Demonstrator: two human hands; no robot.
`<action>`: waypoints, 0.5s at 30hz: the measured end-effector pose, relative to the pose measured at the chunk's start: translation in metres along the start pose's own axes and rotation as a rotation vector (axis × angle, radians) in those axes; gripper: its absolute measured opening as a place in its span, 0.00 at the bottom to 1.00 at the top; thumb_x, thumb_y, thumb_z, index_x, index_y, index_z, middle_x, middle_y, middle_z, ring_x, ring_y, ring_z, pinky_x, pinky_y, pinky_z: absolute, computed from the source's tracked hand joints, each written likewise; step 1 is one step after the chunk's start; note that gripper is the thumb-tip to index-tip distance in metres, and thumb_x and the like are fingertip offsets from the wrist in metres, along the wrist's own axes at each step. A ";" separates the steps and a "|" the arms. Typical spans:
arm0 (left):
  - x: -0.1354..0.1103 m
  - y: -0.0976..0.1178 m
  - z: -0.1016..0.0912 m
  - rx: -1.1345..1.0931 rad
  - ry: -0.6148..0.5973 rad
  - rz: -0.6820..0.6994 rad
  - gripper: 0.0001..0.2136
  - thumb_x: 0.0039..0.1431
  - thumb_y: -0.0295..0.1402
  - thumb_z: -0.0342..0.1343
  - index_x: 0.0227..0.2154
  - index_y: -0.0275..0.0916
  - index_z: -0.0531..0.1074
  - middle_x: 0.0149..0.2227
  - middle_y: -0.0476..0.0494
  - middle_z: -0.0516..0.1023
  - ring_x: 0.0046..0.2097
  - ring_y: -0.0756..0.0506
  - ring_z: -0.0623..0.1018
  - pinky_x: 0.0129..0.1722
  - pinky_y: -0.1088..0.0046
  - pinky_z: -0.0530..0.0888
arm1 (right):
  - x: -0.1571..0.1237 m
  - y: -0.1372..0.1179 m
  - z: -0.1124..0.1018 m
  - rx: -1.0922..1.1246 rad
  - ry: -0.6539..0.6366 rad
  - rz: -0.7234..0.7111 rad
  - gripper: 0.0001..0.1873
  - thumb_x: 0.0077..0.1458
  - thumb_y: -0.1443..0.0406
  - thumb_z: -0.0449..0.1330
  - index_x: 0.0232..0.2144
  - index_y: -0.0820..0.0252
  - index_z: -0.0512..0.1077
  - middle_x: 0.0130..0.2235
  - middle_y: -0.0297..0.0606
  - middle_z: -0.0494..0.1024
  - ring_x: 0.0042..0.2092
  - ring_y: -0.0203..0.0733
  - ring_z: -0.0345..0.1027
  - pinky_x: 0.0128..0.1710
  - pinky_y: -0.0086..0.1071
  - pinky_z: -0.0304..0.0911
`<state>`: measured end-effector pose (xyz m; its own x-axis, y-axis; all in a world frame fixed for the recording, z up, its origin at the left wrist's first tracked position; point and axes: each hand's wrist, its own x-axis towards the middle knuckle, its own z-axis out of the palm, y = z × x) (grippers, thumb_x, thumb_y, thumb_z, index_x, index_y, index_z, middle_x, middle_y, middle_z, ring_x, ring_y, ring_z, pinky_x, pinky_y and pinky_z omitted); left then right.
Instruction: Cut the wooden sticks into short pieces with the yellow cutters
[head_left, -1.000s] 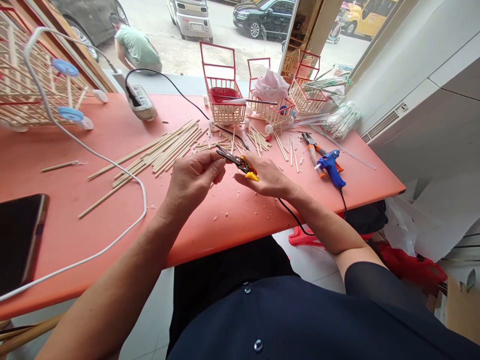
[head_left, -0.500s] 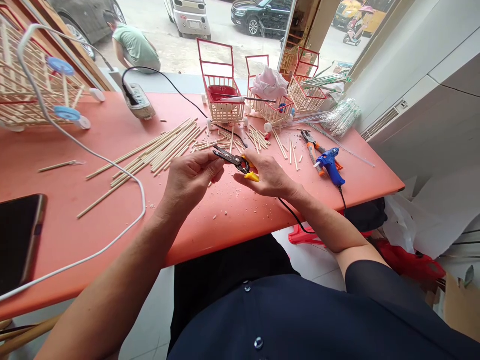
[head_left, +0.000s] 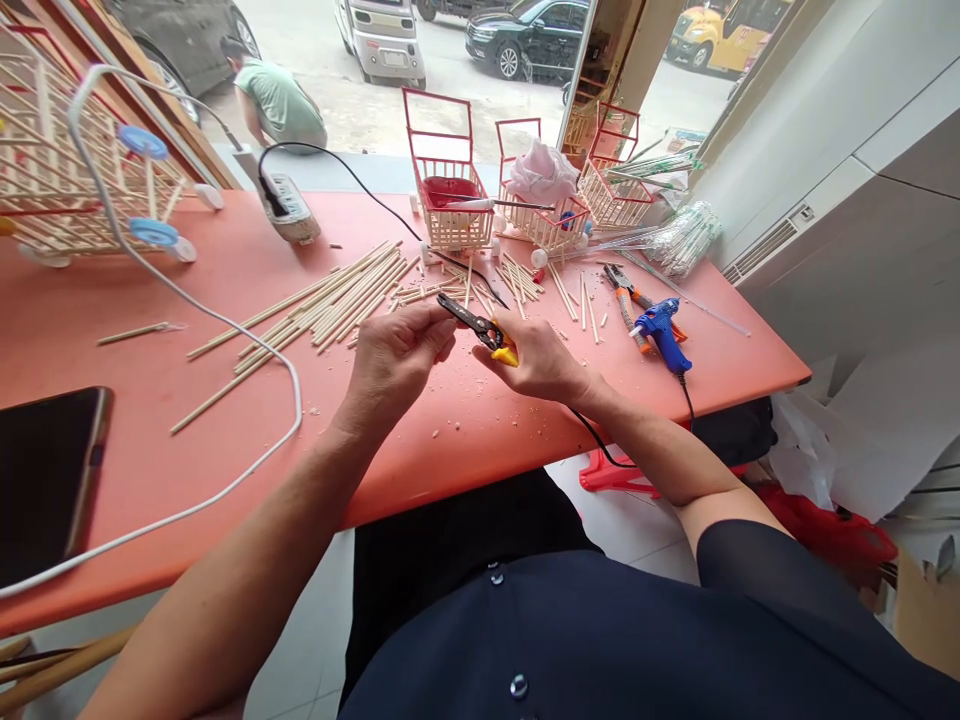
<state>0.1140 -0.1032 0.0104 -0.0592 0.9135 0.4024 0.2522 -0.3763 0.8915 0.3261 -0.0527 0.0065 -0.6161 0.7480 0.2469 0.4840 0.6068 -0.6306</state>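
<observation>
My right hand (head_left: 536, 352) is closed round the yellow handles of wire strippers (head_left: 472, 320), their dark jaws pointing left. Close by on the left, my left hand (head_left: 405, 350) is pinched at the jaws; whatever sits between its fingertips is hidden or too small to name. Behind both hands lie short cut wooden sticks (head_left: 521, 275) and scattered crumbs. A fan of longer wooden sticks (head_left: 337, 300) rests on the table to the left of them.
Small stick-built carts (head_left: 454, 215) stand along the window side. A blue glue gun (head_left: 661, 330) and orange-handled pliers (head_left: 624, 295) lie to the right. A white cable (head_left: 296, 400) loops across the pink table (head_left: 247, 480), near a phone (head_left: 49, 480). A person (head_left: 277, 100) crouches outside.
The whole view has shifted slightly, moving things on the left rightward. Both hands keep the same hold, with the strippers' jaws still at my left fingertips.
</observation>
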 end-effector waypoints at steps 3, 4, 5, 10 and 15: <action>0.001 0.000 0.003 0.028 0.027 -0.017 0.08 0.64 0.31 0.61 0.29 0.41 0.81 0.22 0.51 0.70 0.25 0.50 0.68 0.27 0.73 0.67 | 0.001 0.000 0.003 -0.022 0.024 0.021 0.20 0.68 0.45 0.58 0.39 0.53 0.64 0.35 0.34 0.69 0.35 0.40 0.57 0.40 0.36 0.51; 0.001 0.000 0.004 0.036 0.043 -0.026 0.08 0.64 0.31 0.61 0.29 0.41 0.81 0.22 0.51 0.71 0.25 0.50 0.69 0.27 0.74 0.67 | 0.002 0.001 0.004 -0.023 0.036 0.023 0.20 0.69 0.45 0.58 0.39 0.53 0.64 0.35 0.34 0.69 0.36 0.41 0.57 0.40 0.36 0.51; 0.001 0.001 0.005 0.046 0.065 -0.036 0.07 0.64 0.31 0.61 0.29 0.41 0.80 0.22 0.51 0.72 0.25 0.50 0.69 0.27 0.74 0.67 | 0.004 0.001 0.005 -0.020 0.045 0.024 0.21 0.69 0.44 0.59 0.39 0.53 0.64 0.35 0.34 0.69 0.36 0.41 0.58 0.40 0.36 0.52; 0.004 0.009 0.004 0.156 0.124 -0.069 0.08 0.65 0.30 0.62 0.28 0.42 0.79 0.23 0.51 0.76 0.26 0.50 0.72 0.30 0.73 0.69 | 0.012 0.004 0.007 0.029 -0.012 0.048 0.28 0.70 0.37 0.58 0.36 0.54 0.65 0.35 0.35 0.72 0.37 0.41 0.62 0.42 0.35 0.55; 0.017 0.022 -0.005 0.295 0.088 -0.057 0.12 0.64 0.30 0.63 0.23 0.42 0.78 0.21 0.52 0.76 0.24 0.50 0.71 0.32 0.71 0.69 | 0.020 -0.005 -0.002 0.029 -0.075 0.085 0.32 0.75 0.36 0.55 0.43 0.59 0.76 0.40 0.40 0.80 0.41 0.43 0.69 0.46 0.35 0.58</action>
<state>0.1135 -0.0962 0.0379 -0.1617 0.9101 0.3814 0.5143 -0.2521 0.8197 0.3124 -0.0405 0.0158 -0.6191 0.7734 0.1364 0.5189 0.5332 -0.6681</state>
